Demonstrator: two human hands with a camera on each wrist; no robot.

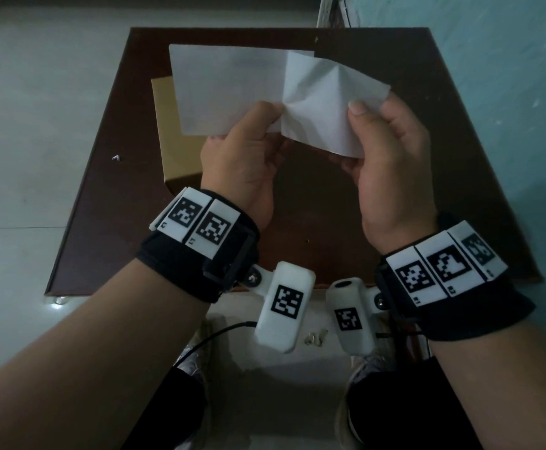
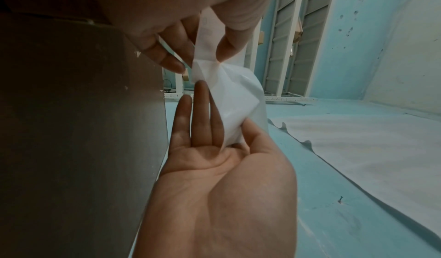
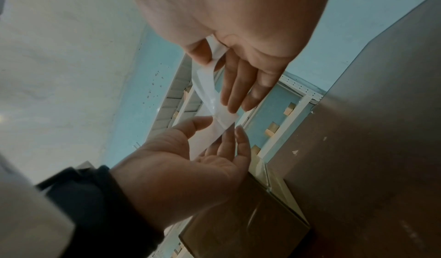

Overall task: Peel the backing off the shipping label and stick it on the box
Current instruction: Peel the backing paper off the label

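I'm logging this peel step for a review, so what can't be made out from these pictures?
- Box: head view, mostly hidden behind the label and left hand.
- Label's print: head view shows only blank white; left wrist view shows it faint and blurred.
- Which sheet is backing: unclear, both white.
- Right hand grip: its fingers lie behind the sheet in head view.

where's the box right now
In the head view the box sits on the dark table, left of centre, partly hidden behind the label and the left hand.
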